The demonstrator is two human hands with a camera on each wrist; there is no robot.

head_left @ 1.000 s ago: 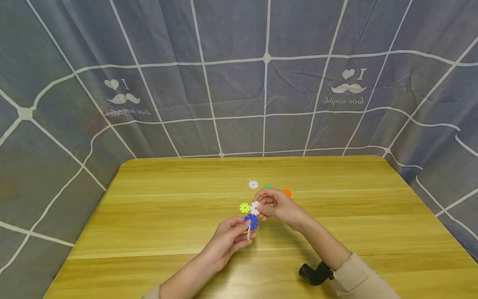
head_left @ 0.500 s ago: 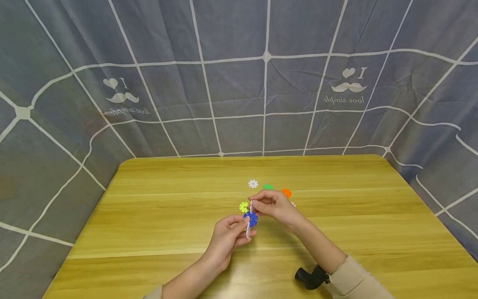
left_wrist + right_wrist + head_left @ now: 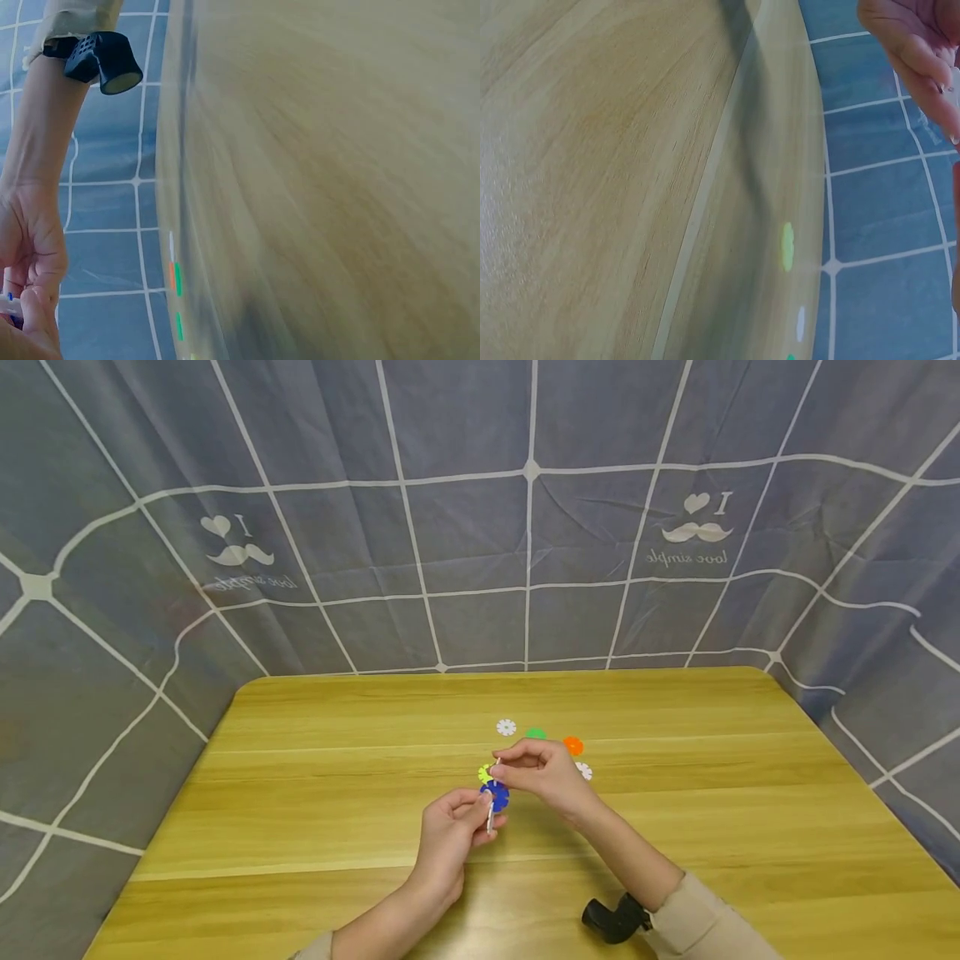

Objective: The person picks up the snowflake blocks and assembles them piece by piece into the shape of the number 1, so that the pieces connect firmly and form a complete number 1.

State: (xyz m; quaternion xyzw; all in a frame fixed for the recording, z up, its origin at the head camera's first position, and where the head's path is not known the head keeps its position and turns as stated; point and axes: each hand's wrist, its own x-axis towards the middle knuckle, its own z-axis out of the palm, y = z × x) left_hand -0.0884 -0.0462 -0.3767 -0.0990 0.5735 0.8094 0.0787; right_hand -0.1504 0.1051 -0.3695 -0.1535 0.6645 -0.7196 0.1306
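Over the middle of the table my left hand grips a blue interlocking disc with slots round its edge. A white interlocking disc, seen edge-on, is joined to its near side. My right hand pinches another white disc, also edge-on, at the blue disc's upper rim. Whether its slot is engaged there I cannot tell. Behind the fingers a yellow-green disc lies partly hidden. In the left wrist view the pieces show only at the lower left edge.
Loose discs lie on the wooden table beyond the hands: white, green, orange and another white disc. A black wrist camera sits at the right sleeve. A grey checked curtain surrounds the table's back and sides.
The right hand's white disc has turned from face-on to edge-on and come to the blue disc's upper rim. Both hands have shifted slightly left, uncovering the white disc at the right.
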